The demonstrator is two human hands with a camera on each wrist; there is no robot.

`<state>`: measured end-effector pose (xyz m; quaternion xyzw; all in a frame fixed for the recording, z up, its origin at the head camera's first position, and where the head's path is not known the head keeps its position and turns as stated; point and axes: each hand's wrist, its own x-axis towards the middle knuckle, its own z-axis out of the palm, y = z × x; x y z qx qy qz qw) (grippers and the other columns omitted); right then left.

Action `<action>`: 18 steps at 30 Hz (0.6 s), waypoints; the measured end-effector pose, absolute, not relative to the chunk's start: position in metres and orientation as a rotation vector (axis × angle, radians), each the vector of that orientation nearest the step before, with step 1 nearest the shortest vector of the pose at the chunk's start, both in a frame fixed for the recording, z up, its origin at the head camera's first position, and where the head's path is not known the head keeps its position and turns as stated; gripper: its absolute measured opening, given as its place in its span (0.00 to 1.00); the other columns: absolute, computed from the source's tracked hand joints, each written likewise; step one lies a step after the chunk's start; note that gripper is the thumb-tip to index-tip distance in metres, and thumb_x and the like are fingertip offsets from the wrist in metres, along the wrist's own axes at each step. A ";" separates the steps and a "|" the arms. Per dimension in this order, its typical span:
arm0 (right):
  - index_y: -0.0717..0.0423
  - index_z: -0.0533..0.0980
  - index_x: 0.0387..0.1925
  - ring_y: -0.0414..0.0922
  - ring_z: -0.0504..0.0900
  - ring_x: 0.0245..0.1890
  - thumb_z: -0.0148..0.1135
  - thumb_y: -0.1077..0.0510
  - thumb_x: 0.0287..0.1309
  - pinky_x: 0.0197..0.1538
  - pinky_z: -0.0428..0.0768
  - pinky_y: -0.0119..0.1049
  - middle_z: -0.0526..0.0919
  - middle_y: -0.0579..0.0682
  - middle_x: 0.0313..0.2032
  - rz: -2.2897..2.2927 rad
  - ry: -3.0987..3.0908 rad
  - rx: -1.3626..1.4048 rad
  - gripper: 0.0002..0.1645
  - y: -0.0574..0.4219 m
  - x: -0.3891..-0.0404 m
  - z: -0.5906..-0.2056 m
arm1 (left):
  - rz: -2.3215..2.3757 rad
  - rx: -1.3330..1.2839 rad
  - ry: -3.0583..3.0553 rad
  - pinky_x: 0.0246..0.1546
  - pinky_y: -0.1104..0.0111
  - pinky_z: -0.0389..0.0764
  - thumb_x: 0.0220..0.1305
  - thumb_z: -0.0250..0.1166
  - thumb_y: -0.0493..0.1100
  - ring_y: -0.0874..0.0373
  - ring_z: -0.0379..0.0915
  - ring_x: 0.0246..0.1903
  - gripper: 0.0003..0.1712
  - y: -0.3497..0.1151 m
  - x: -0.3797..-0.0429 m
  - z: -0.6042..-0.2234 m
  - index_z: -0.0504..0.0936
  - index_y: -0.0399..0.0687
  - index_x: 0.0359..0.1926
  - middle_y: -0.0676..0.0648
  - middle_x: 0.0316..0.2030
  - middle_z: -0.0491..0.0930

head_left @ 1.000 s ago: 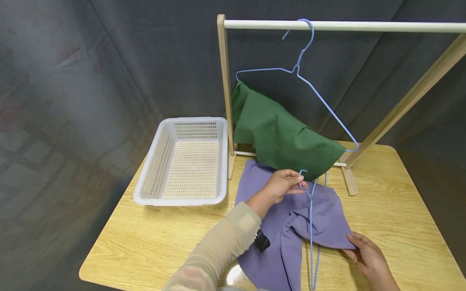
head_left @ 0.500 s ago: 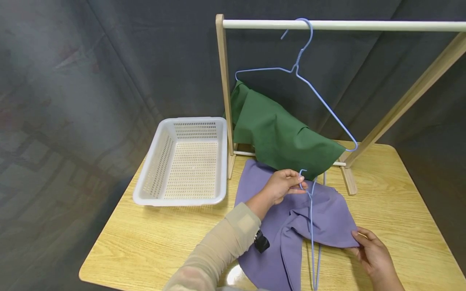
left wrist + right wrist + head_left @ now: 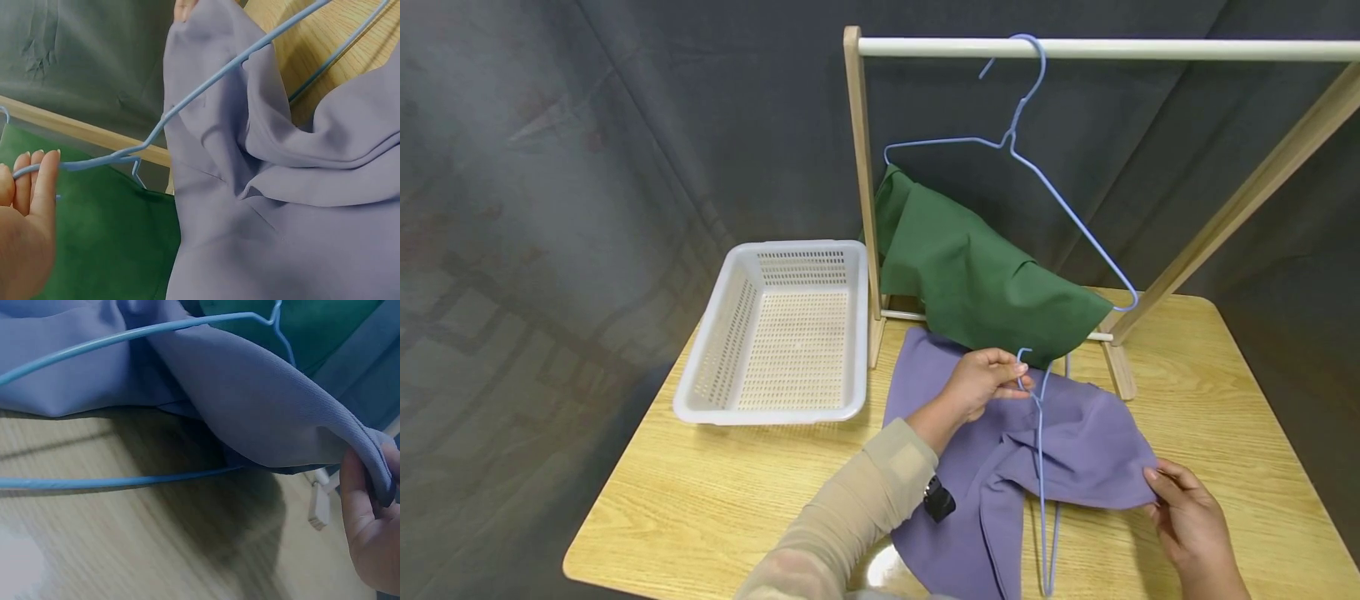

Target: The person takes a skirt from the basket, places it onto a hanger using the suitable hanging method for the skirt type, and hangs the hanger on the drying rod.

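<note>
My left hand (image 3: 988,383) pinches a blue wire clothes hanger (image 3: 1042,467) at its hook, fingers curled round the wire in the left wrist view (image 3: 31,187). The hanger lies across a soft purple garment (image 3: 955,450) spread on the table. Part of the garment runs through the hanger's frame and out to the right. There my right hand (image 3: 1187,517) pinches its edge between thumb and fingers; in the right wrist view the hemmed edge (image 3: 337,419) is lifted off the table and stretched toward the hand. The garment's rear edge lies beneath a hanging green cloth.
A rack with a white rail (image 3: 1187,50) and wooden posts (image 3: 862,167) stands at the back. On it a second blue hanger (image 3: 1067,208) holds the green cloth (image 3: 977,267), slanting down to the right. A white perforated basket (image 3: 688,392) sits on the table (image 3: 700,517) at left.
My right hand has moved right and slightly up, drawing the garment's edge farther through the hanger. My left hand keeps its hold on the hook, nearly still.
</note>
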<state>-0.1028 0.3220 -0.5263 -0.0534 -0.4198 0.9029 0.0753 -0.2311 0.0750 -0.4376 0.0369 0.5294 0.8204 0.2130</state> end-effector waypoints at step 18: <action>0.72 0.68 0.47 0.52 0.79 0.29 0.33 0.81 0.54 0.27 0.78 0.38 0.77 0.61 0.34 2.649 -0.931 -0.027 0.22 0.390 -0.110 -0.578 | 2.340 -0.070 1.545 0.27 0.64 0.78 0.54 0.56 0.28 0.52 0.75 0.21 0.04 0.075 -0.231 -0.436 0.71 0.27 0.27 0.43 0.18 0.73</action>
